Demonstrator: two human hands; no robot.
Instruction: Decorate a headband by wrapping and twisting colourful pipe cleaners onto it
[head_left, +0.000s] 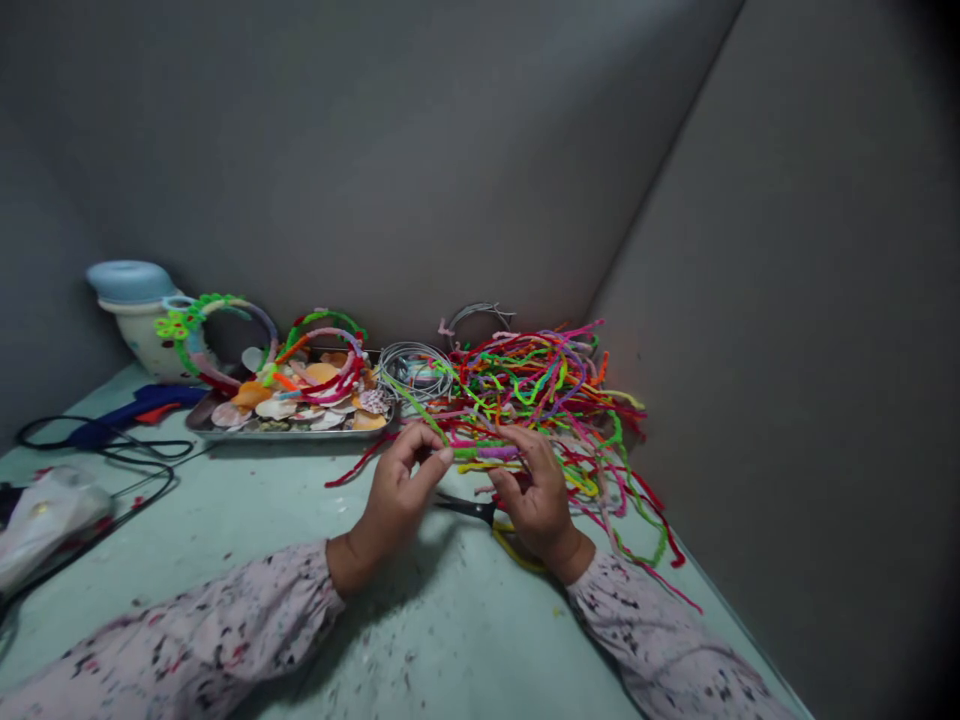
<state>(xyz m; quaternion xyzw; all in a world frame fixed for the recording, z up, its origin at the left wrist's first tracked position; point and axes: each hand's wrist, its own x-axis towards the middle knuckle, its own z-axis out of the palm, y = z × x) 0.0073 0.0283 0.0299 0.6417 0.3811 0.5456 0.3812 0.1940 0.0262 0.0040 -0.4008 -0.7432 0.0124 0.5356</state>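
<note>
We hold a fuzzy green-and-purple strip [496, 453] between 2 hands: our left hand [405, 480] pinches the green end; our right hand's [536, 495] grip is unclear. Colour covers this stretch; a green tail [416, 408] juts loose, seemingly unwound. Scissors [469, 507] lie beneath; a pipe-cleaner pile [540, 375] crowds behind.

This looks like a small craft corner, though whether it belongs to a home or a workshop cannot be told; 2 plain grey walls [420, 160] meet at the upper right, behind a pale green table [472, 640]; a heap of bright pipe cleaners [540, 385] fills the right of centre, beside coiled wire [416, 370]; scissors [469, 508] lie near the centre; left of centre, a metal tray [292, 435] bears shells [277, 408] and fuzzy hoops [351, 382].
</note>
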